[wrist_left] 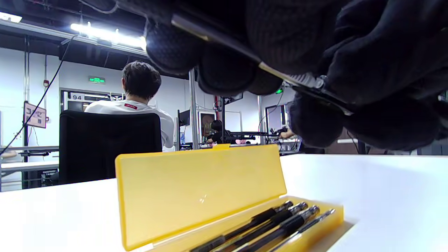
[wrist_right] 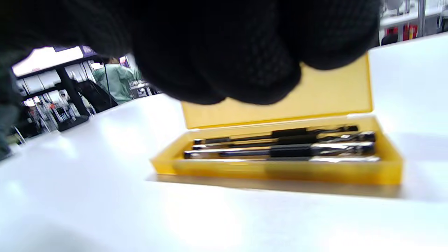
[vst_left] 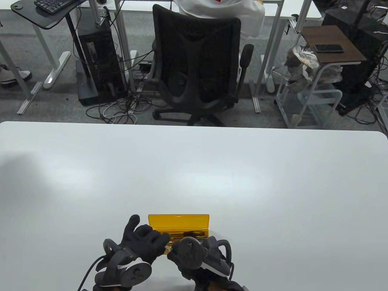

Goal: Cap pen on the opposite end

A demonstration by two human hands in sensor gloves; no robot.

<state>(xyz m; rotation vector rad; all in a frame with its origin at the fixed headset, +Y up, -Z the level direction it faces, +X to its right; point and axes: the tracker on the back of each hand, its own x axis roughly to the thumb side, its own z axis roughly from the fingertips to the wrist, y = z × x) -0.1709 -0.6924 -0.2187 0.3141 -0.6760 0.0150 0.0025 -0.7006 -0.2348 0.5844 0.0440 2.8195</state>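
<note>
A thin silvery pen point(wrist_left: 227, 42) with a ribbed grip section runs slantwise across the gloved fingers in the left wrist view. My left hand point(vst_left: 160, 241) grips one stretch of it and my right hand point(vst_left: 178, 251) grips the other end, just above the white table point(vst_left: 194, 169). Only a short bit of the pen point(vst_left: 168, 247) shows between the hands in the table view. I cannot make out the cap. Just behind the hands lies an open yellow pen case point(vst_left: 178, 222), also in the wrist views point(wrist_left: 199, 196) point(wrist_right: 336, 94), with several dark pens point(wrist_right: 290, 150) inside.
The case lid stands upright at the far side of the case. Beyond the table's far edge stand a black office chair point(vst_left: 197, 60) with a seated person, desks, a computer tower and a small side table point(vst_left: 332, 42).
</note>
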